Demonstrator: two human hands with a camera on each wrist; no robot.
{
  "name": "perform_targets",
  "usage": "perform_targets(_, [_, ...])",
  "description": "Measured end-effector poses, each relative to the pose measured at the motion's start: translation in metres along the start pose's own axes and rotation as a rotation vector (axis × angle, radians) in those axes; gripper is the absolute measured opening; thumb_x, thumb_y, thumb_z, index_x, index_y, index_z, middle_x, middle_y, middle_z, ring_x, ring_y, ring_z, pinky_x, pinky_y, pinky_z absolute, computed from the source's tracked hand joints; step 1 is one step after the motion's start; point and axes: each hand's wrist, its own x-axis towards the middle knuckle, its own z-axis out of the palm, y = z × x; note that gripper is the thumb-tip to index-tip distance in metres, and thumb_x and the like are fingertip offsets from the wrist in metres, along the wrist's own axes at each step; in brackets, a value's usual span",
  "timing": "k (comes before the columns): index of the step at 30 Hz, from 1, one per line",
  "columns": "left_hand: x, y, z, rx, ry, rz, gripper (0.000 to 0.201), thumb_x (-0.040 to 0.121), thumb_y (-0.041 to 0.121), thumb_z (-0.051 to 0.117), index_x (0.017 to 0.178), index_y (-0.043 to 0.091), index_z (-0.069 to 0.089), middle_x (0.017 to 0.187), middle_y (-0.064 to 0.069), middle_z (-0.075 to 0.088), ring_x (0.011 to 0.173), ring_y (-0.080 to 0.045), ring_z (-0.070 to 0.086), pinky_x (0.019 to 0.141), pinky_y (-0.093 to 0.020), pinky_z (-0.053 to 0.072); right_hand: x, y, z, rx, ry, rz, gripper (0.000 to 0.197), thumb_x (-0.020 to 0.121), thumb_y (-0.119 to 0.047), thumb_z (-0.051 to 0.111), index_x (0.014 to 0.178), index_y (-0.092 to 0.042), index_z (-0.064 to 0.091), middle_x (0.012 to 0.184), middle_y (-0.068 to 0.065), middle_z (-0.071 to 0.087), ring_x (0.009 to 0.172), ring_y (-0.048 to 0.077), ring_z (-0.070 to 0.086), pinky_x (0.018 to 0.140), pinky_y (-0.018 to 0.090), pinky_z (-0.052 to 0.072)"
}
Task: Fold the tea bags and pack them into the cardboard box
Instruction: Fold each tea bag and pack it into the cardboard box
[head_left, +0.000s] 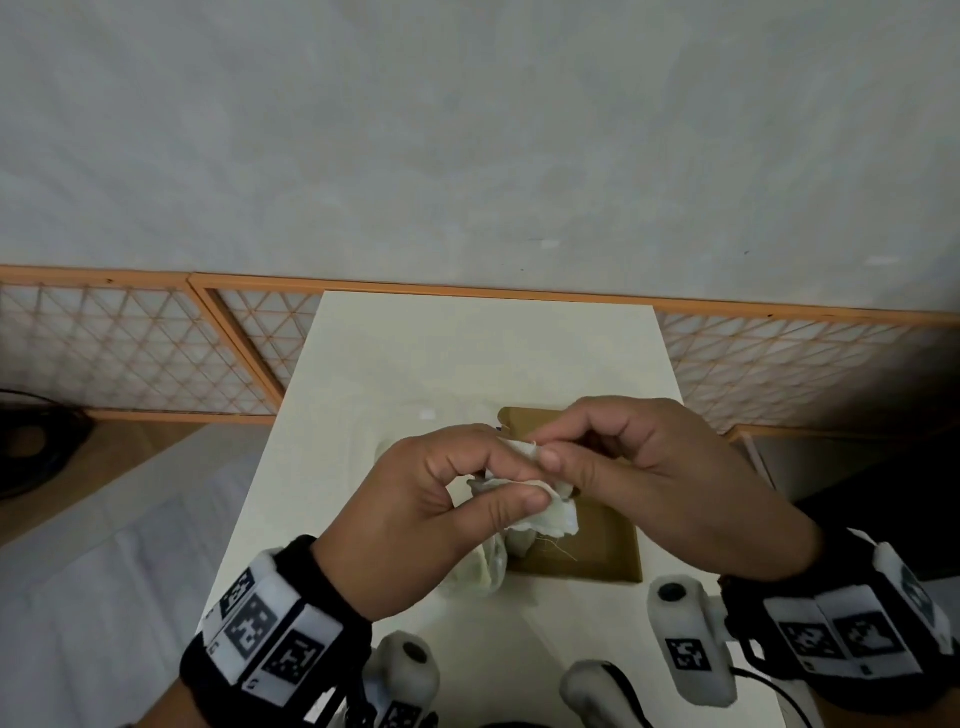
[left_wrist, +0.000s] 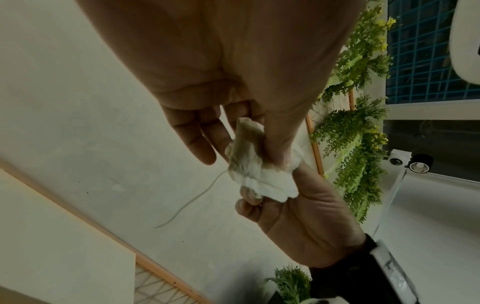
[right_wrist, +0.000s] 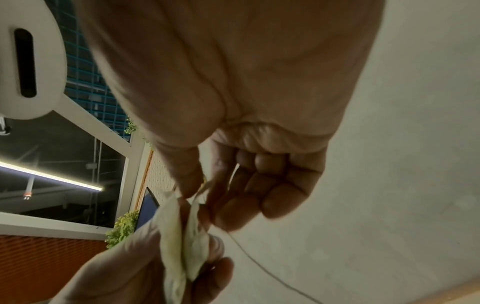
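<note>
Pinching mid-frame: left hand (head_left: 415, 499) and right hand (head_left: 639, 467) both grip a limp, featherlight tea bag (head_left: 540, 499); hold its edges.

A crumpled white tea bag (head_left: 540, 501) (thin string dangling) held in the air above a flat brown cardboard box (head_left: 597, 545) — partly hidden.

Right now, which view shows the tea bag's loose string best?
The left wrist view: the string hangs free in a long curve from the tea bag against the pale wall. The right wrist view shows it trailing off toward the frame's bottom; in the head view only short faint threads show below the bag.
</note>
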Motion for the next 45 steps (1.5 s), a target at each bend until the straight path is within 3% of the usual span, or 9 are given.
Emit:
perform_targets(5, [0.002,-0.006,0.004,-0.063,0.049,-0.032,0.006,0.092,0.020,0.075,0.095,0.017,0.080,0.096,-0.006,0.076,0.092,-0.030,0.070,0.087,-0.046,0.055,0.004,0.002,0.003,-0.028,0.036,-0.026,0.010,0.099,-0.022,0.068,0.093,-0.022,0.076,0.079,-0.011,0.071,0.072,0.011,0.064,0.065,0.021,0.049])
perform_targets(10, [0.005,-0.006,0.008,-0.247,0.142,-0.063,0.005,0.092,0.012,0.074,0.090,0.008,0.076,0.085,-0.001,0.074,0.081,-0.016,0.068,0.079,-0.027,0.052,0.008,0.006,0.005,0.014,0.108,-0.032,0.011,0.099,-0.013,0.068,0.090,-0.018,0.073,0.076,0.001,0.068,0.068,0.020,0.061,0.064,0.035,0.053])
perform_targets(21, [0.021,-0.013,0.012,-0.718,0.318,-0.230,0.007,0.087,0.013,0.070,0.091,0.009,0.074,0.093,-0.017,0.073,0.083,-0.033,0.070,0.079,-0.041,0.058,0.015,0.012,0.020,0.207,0.191,-0.053,0.009,0.101,-0.007,0.065,0.095,-0.005,0.071,0.083,0.010,0.072,0.074,0.026,0.071,0.072,0.044,0.062])
perform_targets(27, [0.023,-0.024,0.014,-0.768,0.362,-0.287,0.028,0.084,0.013,0.073,0.112,0.014,0.074,0.109,-0.019,0.072,0.101,-0.033,0.069,0.102,-0.053,0.050,0.015,0.013,0.022,0.324,0.202,0.072,0.026,0.094,-0.030,0.066,0.102,-0.005,0.066,0.084,0.013,0.073,0.074,0.021,0.074,0.068,0.021,0.056])
perform_targets(31, [0.027,-0.033,0.017,-0.726,0.363,-0.307,0.029,0.084,0.016,0.074,0.113,0.013,0.073,0.112,-0.023,0.069,0.103,-0.034,0.065,0.099,-0.049,0.050,0.016,0.021,0.024,0.343,0.115,0.149,0.032,0.090,-0.025,0.075,0.119,-0.012,0.068,0.093,0.011,0.077,0.082,0.021,0.074,0.076,0.029,0.061])
perform_targets(35, [0.030,-0.045,0.021,-0.680,0.330,-0.297,0.019,0.083,0.014,0.076,0.102,0.019,0.076,0.102,-0.017,0.067,0.095,-0.027,0.066,0.090,-0.039,0.055,0.020,0.041,0.024,0.168,0.137,0.114,0.005,0.099,-0.014,0.071,0.096,-0.012,0.076,0.083,0.009,0.075,0.078,0.029,0.072,0.074,0.045,0.061])
perform_targets(40, [0.027,-0.082,0.020,-0.401,0.335,-0.332,0.030,0.083,0.016,0.082,0.109,0.006,0.070,0.097,-0.009,0.077,0.091,-0.021,0.074,0.084,-0.025,0.058,0.008,0.063,0.008,-0.013,0.146,0.087,0.010,0.099,-0.019,0.071,0.092,-0.023,0.076,0.072,-0.011,0.065,0.070,0.003,0.060,0.069,0.014,0.044])
perform_targets(42, [0.018,-0.107,0.018,-0.221,0.333,-0.411,0.021,0.088,0.017,0.082,0.105,0.010,0.072,0.098,-0.005,0.078,0.094,-0.019,0.075,0.088,-0.027,0.058,-0.002,0.076,0.001,-0.166,0.178,0.090,0.010,0.099,-0.030,0.068,0.090,-0.034,0.072,0.071,-0.017,0.062,0.067,0.005,0.058,0.064,0.013,0.042])
perform_targets(45, [0.000,-0.141,0.019,0.057,0.289,-0.533,0.008,0.091,0.019,0.078,0.094,0.020,0.072,0.080,0.014,0.074,0.072,-0.004,0.069,0.071,-0.019,0.054,-0.019,0.108,-0.007,-0.396,0.123,0.117,0.014,0.100,-0.047,0.057,0.100,-0.040,0.068,0.081,-0.020,0.068,0.075,0.009,0.066,0.065,0.026,0.053])
